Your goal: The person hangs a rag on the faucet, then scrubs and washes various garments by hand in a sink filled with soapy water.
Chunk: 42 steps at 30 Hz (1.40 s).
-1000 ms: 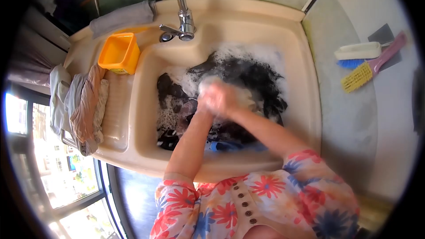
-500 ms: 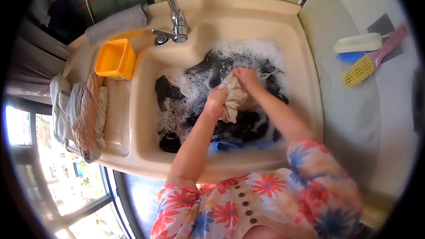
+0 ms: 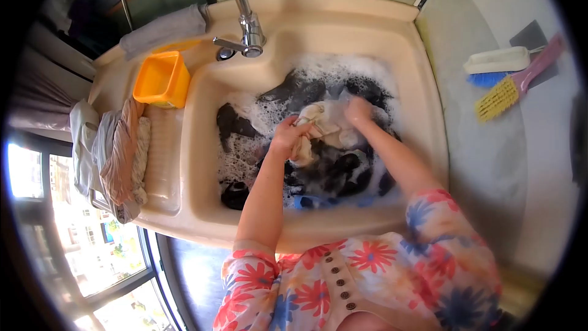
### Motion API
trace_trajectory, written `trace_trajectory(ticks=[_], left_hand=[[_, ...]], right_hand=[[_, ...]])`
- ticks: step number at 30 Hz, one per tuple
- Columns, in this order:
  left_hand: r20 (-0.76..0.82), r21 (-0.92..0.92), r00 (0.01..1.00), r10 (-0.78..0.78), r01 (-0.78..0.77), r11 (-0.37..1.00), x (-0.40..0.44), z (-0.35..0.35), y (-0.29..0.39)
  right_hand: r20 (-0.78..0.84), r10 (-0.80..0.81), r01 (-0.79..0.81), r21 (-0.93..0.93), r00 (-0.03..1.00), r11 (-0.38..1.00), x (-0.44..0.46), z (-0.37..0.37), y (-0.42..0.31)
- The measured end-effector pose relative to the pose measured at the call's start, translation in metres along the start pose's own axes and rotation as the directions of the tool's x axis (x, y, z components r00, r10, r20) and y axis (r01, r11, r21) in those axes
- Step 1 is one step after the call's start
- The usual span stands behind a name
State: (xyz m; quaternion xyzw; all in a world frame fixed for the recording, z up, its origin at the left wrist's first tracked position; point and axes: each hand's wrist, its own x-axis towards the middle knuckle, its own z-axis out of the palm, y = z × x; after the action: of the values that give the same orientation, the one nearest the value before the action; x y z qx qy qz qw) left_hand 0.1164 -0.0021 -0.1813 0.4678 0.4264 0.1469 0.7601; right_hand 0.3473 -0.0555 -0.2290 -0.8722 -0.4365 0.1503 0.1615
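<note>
A wet cream cloth stretches between my two hands over the sudsy water. My left hand grips its left end, with part of the cloth hanging below the fingers. At the cloth's right end, my right hand is closed on it, a little blurred by motion. Dark garments lie in the foamy water around and under the cloth. Near the basin's front wall floats a blue piece of fabric. The beige sink holds all of this.
Left of the basin, an orange container and folded clothes rest on the ribbed drainboard. A chrome faucet stands at the back. Two brushes hang on the right wall: a white one and a pink-handled one.
My hands have moved apart, the left one to the left and the right one to the right. The cream cloth, bunched before, is now spread wider between them.
</note>
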Motion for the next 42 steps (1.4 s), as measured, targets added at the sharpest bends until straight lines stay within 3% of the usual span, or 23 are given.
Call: trace_trajectory(ticks=[1,2,3,4,6,8,11,12,14,18,19,21,22,24,26,29,32,36,37,38,40,41,42], left_hand=[[-0.147,-0.179,0.989,0.034,-0.06,0.982,0.003,0.007,-0.003],[-0.029,-0.334,0.996,-0.082,0.068,0.94,-0.003,0.012,0.008],[0.104,-0.463,0.978,-0.178,0.206,0.862,-0.017,0.017,0.029],[0.243,-0.557,0.935,-0.258,0.352,0.752,-0.025,0.016,0.04],[0.401,-0.652,0.915,-0.055,0.327,0.684,0.011,-0.012,-0.004],[0.357,-0.7,0.933,0.039,0.24,0.672,0.025,-0.022,-0.026],[-0.008,-0.664,0.999,0.054,-0.045,0.746,0.013,0.003,-0.031],[-0.049,-0.662,0.984,-0.172,0.097,0.743,0.007,0.021,-0.004],[-0.076,-0.594,0.973,-0.217,0.131,0.794,0.01,0.036,-0.006],[-0.084,-0.629,0.964,-0.254,0.146,0.764,-0.016,0.045,0.029],[0.092,-0.817,0.985,0.144,-0.008,0.577,0.016,0.019,-0.029],[0.148,-0.833,0.953,0.263,-0.023,0.553,0.024,0.012,-0.043],[0.177,-0.838,0.931,0.319,-0.027,0.544,0.023,0.009,-0.045],[-0.162,-0.44,0.959,-0.231,0.139,0.887,0.009,0.025,-0.004],[-0.169,-0.355,0.974,-0.149,0.081,0.931,-0.011,0.037,0.026],[-0.12,-0.176,0.987,-0.104,0.082,0.981,-0.008,0.003,0.032],[-0.48,0.466,0.834,0.274,-0.022,0.884,0.008,-0.017,0.01],[-0.128,0.793,0.972,0.199,-0.021,0.609,0.0,0.017,0.009],[-0.03,0.72,0.992,0.126,-0.065,0.691,-0.005,0.009,0.013],[-0.066,0.496,0.992,0.108,-0.061,0.866,-0.008,0.002,0.014],[-0.118,-0.057,0.992,0.044,-0.051,0.997,-0.015,-0.005,0.015],[-0.139,-0.171,0.989,0.059,-0.082,0.982,-0.013,-0.005,0.02],[-0.07,-0.297,0.997,-0.019,-0.002,0.955,-0.013,-0.002,0.023]], right_hand=[[-0.024,-0.03,0.034,0.188,0.999,0.982,-0.019,-0.015,-0.031],[-0.052,-0.055,0.071,0.365,0.997,0.928,-0.053,-0.037,-0.073],[0.058,-0.309,0.242,0.493,0.949,0.836,-0.077,-0.041,-0.093],[-0.087,-0.514,0.475,0.536,0.853,0.698,-0.109,-0.051,-0.118],[-0.433,-0.672,0.792,0.434,0.601,0.428,-0.149,-0.055,-0.154],[-0.42,-0.773,0.871,0.346,0.475,0.348,-0.149,-0.048,-0.158],[-0.396,-0.446,0.576,0.317,0.802,0.754,-0.09,-0.032,-0.146],[-0.344,-0.249,0.397,0.48,0.905,0.782,-0.06,-0.026,-0.14],[-0.345,-0.236,0.302,0.152,0.909,0.941,-0.008,-0.017,-0.109],[-0.324,-0.249,0.365,0.372,0.913,0.853,-0.071,-0.043,-0.13],[-0.347,-0.461,0.566,0.32,0.816,0.76,-0.099,-0.046,-0.135],[-0.485,-0.638,0.781,0.175,0.598,0.599,-0.116,-0.044,-0.142],[-0.357,-0.452,0.562,0.324,0.818,0.761,-0.104,-0.041,-0.137],[-0.002,0.002,0.0,0.476,1.0,0.88,-0.043,-0.034,-0.113],[-0.042,-0.222,0.226,0.155,0.974,0.962,-0.001,-0.023,-0.053],[-0.052,-0.029,0.037,0.171,0.998,0.985,0.012,-0.056,-0.024],[-0.084,0.094,-0.067,0.284,0.992,0.956,0.007,-0.055,-0.016],[0.222,-0.236,0.218,0.106,0.946,0.97,-0.057,-0.023,-0.042],[0.109,-0.459,0.448,0.111,0.882,0.887,-0.05,-0.011,-0.023],[0.185,-0.314,0.247,0.314,0.931,0.917,-0.022,0.027,-0.001],[0.367,-0.219,0.173,0.153,0.904,0.973,-0.024,-0.044,-0.023],[0.306,0.079,-0.198,0.381,0.949,0.903,-0.004,-0.011,-0.018],[0.109,-0.03,-0.023,0.453,0.994,0.891,-0.015,-0.002,-0.025]])
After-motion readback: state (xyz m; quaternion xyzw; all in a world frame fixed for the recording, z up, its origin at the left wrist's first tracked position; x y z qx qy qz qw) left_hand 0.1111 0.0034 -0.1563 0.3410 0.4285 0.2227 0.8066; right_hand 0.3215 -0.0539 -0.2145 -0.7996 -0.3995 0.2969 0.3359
